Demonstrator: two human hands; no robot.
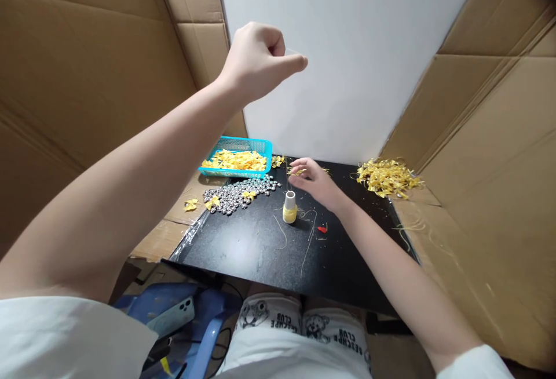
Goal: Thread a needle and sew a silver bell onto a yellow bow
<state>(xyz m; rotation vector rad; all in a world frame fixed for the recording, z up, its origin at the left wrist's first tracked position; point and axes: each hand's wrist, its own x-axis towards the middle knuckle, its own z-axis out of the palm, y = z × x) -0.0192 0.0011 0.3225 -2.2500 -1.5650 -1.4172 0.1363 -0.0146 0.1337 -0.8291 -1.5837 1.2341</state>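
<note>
My left hand (pixel 263 57) is raised high in front of the pale wall, its fingers curled in and its thumb stretched out. A fine thread (pixel 295 51) shows as a faint line between the thumb and the curled fingers. Lower down, my right hand (pixel 315 182) hovers above the table with fingers bent and a gap between them and the thumb. Thin yellow strands show by those fingertips; whether they touch is unclear. Just below stands an upright cone spool (pixel 289 210) wound with pale yellow thread. Loose thread ends lie around it on the black table (pixel 247 251).
A blue basket (pixel 268 156) of yellow bows stands at the back left. Before it lie many silvery beads (pixel 234 196) with a few bows on them. A tangled yellow pile (pixel 386 177) sits at the right. One small red piece (pixel 322 229) lies near the spool. Cardboard walls flank both sides.
</note>
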